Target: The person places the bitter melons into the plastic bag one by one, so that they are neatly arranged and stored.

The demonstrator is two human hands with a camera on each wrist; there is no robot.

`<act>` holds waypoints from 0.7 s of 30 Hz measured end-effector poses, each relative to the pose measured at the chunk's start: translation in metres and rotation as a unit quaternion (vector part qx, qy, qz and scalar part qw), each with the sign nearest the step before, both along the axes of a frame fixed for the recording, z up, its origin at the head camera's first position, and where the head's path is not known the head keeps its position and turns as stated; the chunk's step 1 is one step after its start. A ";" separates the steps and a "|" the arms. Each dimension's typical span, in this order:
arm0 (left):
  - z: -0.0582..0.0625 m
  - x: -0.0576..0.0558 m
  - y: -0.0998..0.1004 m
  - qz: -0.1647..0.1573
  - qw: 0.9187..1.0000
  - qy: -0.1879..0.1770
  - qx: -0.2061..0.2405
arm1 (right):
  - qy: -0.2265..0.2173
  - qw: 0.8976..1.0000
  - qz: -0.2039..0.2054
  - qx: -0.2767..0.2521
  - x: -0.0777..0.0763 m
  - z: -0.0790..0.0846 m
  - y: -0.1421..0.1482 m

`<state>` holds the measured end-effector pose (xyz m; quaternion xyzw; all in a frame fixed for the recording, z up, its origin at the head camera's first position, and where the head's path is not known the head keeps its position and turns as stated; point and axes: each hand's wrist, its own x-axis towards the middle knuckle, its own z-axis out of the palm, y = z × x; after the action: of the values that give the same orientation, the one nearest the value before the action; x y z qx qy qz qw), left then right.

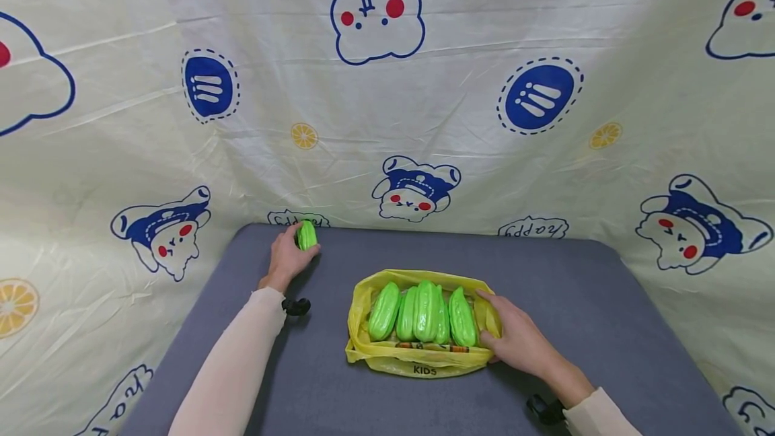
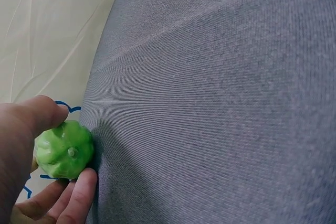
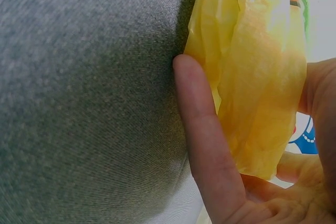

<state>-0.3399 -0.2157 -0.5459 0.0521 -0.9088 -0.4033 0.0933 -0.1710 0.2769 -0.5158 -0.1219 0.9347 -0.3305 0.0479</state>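
Observation:
At the table's far left edge, my left hand (image 1: 288, 260) grips a green ridged gourd (image 1: 307, 235). The left wrist view shows that gourd (image 2: 65, 149) end-on, lobed with a small stem nub, between the thumb and the fingers. Near the table's middle lies a yellow plastic bag (image 1: 424, 363) with its mouth spread upward and "KIDS" printed on the front. Several similar gourds (image 1: 426, 311) lie side by side inside it. My right hand (image 1: 522, 336) holds the bag's right end; in the right wrist view thumb and fingers flank the yellow plastic (image 3: 262, 93).
A grey cloth-covered table (image 1: 545, 274) lies beneath everything. Behind it and at both sides hangs a pale sheet (image 1: 460, 86) printed with cartoon bears and orange slices. Something with orange and dark stripes (image 1: 432, 348) shows inside the bag's front rim.

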 end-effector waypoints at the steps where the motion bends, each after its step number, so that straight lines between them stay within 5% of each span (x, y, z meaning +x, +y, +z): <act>1: -0.005 -0.004 -0.002 0.000 1.000 0.005 -0.001 | 0.000 1.000 0.000 0.000 0.000 0.000 0.000; 10: -0.043 -0.037 -0.022 0.000 1.000 -0.020 -0.025 | 0.002 1.000 -0.002 -0.003 0.000 -0.001 0.000; 21: -0.054 -0.047 -0.029 0.002 0.999 -0.038 -0.017 | -0.008 1.000 -0.005 -0.018 0.001 -0.001 0.000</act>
<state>-0.3873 -0.2445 -0.5999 0.0680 -0.9182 -0.3857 0.0602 -0.1697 0.2770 -0.5164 -0.1155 0.9286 -0.3487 0.0517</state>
